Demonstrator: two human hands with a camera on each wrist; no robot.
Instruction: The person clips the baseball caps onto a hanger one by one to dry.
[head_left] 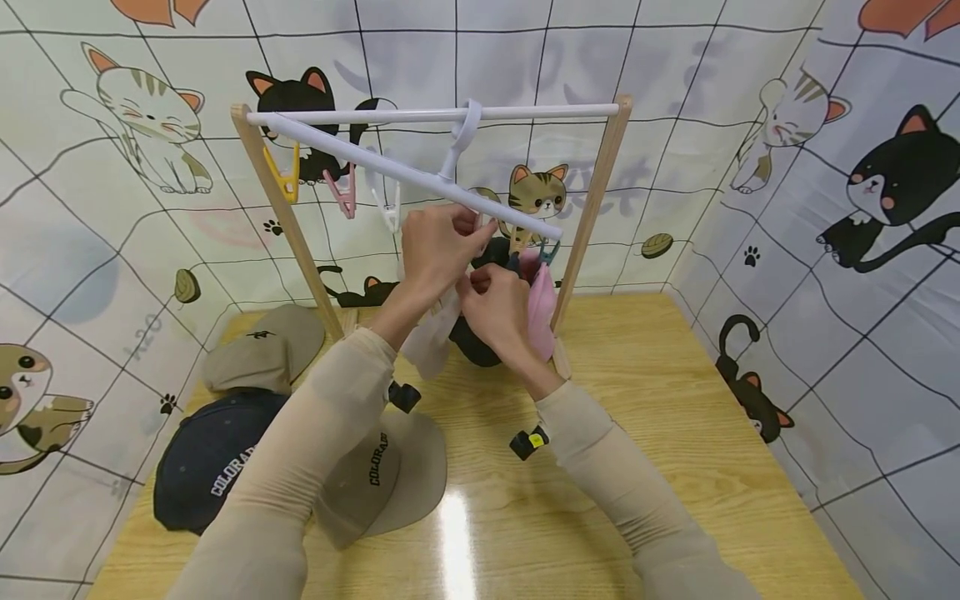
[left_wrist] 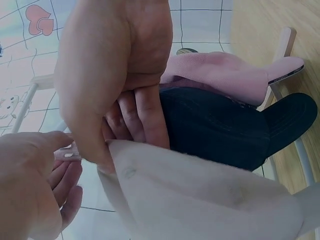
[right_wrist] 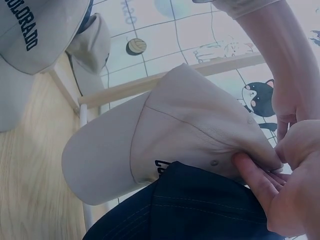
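Observation:
A white hanger point(head_left: 405, 172) hooks over the rack's rod, its bar tilted down to the right. Just under that bar my left hand point(head_left: 438, 250) pinches a pale pink clip point(left_wrist: 69, 153). Lower and to the right, my right hand point(head_left: 497, 307) grips the edge of a light beige cap point(head_left: 431, 343), bunched between fingers and thumb in the right wrist view point(right_wrist: 200, 120). Beside it hang a dark cap point(head_left: 476, 346) and a pink cap point(head_left: 542, 312), with a teal clip point(head_left: 550, 252) above the pink one. My hands partly hide the beige cap's upper edge.
Yellow point(head_left: 283, 175), pink point(head_left: 341, 192) and white point(head_left: 387, 208) clips hang at the rack's left. A wooden post point(head_left: 592, 208) stands at its right. On the table's left lie an olive cap point(head_left: 251, 358), a navy cap point(head_left: 202, 458) and a beige cap point(head_left: 408, 475).

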